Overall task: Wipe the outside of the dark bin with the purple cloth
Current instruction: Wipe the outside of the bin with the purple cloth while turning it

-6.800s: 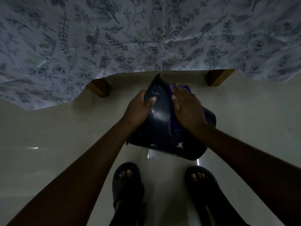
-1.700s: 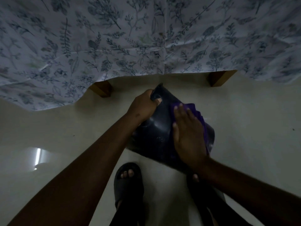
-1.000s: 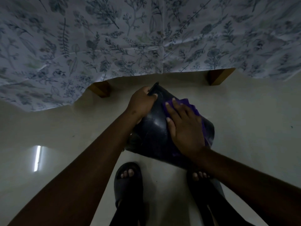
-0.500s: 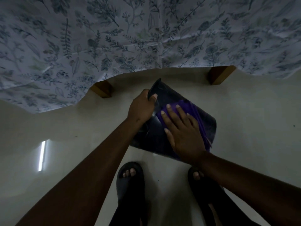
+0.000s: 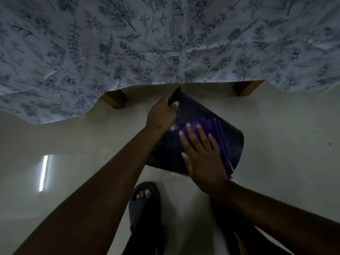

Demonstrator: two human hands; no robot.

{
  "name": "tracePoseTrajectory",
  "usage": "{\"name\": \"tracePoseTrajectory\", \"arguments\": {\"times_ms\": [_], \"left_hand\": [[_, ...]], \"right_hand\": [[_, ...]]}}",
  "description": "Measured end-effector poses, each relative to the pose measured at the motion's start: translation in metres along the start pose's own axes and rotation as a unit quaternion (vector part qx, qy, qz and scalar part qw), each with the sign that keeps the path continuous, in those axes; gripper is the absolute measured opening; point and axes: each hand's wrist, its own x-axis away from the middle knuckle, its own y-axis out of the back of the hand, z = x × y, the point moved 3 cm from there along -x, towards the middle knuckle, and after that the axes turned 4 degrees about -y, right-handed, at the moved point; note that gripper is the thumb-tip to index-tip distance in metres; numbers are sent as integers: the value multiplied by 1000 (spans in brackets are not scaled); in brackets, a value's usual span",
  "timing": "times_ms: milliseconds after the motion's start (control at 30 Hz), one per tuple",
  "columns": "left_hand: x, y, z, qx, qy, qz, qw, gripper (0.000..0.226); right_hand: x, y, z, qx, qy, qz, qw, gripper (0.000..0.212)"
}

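Observation:
The dark bin (image 5: 231,137) lies tilted on its side on the pale floor, rim pointing away from me. My left hand (image 5: 161,115) grips its far rim, thumb curled over the edge. The purple cloth (image 5: 219,133) is spread flat on the bin's upper side. My right hand (image 5: 204,155) lies flat on the cloth with its fingers spread, pressing it against the bin. Much of the cloth is hidden under that hand.
A floral sheet (image 5: 165,37) hangs over a bed at the top of the view. Two wooden legs (image 5: 114,100) (image 5: 244,88) stand just behind the bin. My feet in dark slippers (image 5: 145,205) are on the glossy floor (image 5: 64,144) below the bin.
My right hand has slid the cloth across the bin's side, down and towards me. The bin has turned a little under my left hand, which keeps its grip on the rim.

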Motion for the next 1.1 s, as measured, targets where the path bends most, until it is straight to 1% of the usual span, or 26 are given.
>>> {"name": "tracePoseTrajectory", "arguments": {"times_ms": [67, 100, 133, 167, 200, 267, 300, 333, 367, 433, 500, 600, 667, 733, 800, 833, 900, 933, 967, 1033, 1100], "left_hand": [[-1, 0, -1, 2, -7, 10, 1000, 28], [-1, 0, -1, 7, -11, 16, 1000, 30], [0, 0, -1, 13, -14, 19, 1000, 31], [2, 1, 0, 20, -17, 19, 999, 31], [5, 2, 2, 28, -20, 17, 999, 29], [11, 2, 6, 38, -27, 15, 999, 22], [14, 1, 8, 41, -28, 15, 999, 21], [16, 1, 12, 41, -27, 14, 999, 21], [16, 1, 15, 36, -25, 12, 999, 21], [12, 2, 16, 23, -14, 7, 1000, 23], [4, 1, 11, 11, -1, 8, 1000, 27], [-5, -3, 2, -9, 8, 12, 1000, 32], [-6, -3, -1, -12, 14, 1, 1000, 33], [-3, 1, -2, 34, 16, -3, 999, 32], [6, 4, 1, 96, -1, 19, 995, 30], [12, 5, 4, 104, -20, 30, 994, 31], [20, 5, 9, 88, -46, 29, 995, 31], [21, 5, 12, 76, -48, 20, 996, 30], [21, 4, 13, 65, -45, 13, 997, 29], [16, 4, 12, 52, -34, 11, 998, 29], [11, 3, 10, 49, -25, 12, 998, 31]], "right_hand": [[-16, 4, -7, 1, 29, -12, 1000, 54], [-31, 8, -13, -4, 22, -19, 1000, 53], [-51, 13, -22, -17, -3, -37, 999, 50], [-73, 19, -35, -59, -50, -47, 996, 46], [-91, 22, -51, -108, -107, -35, 988, 43], [-114, 20, -77, -184, -208, 62, 959, 46], [-117, 17, -83, -200, -229, 96, 948, 49], [-114, 16, -83, -198, -235, 101, 946, 50], [-107, 17, -79, -182, -223, 75, 955, 49], [-82, 16, -61, -134, -168, -2, 977, 47], [-49, 14, -37, -79, -111, -37, 990, 52], [-10, 6, -7, -25, -76, -40, 996, 56], [-16, 10, -7, -15, -69, -43, 997, 55], [-37, 19, -21, -15, -72, -51, 996, 53], [-64, 29, -42, -23, -97, -83, 992, 47], [-78, 33, -55, -39, -131, -83, 987, 44], [-97, 37, -71, -82, -193, -67, 975, 41], [-98, 36, -72, -88, -199, -68, 974, 42], [-91, 34, -67, -77, -191, -74, 976, 43], [-62, 24, -47, -37, -135, -75, 987, 48], [-26, 9, -23, -12, -69, -40, 997, 53]]}}
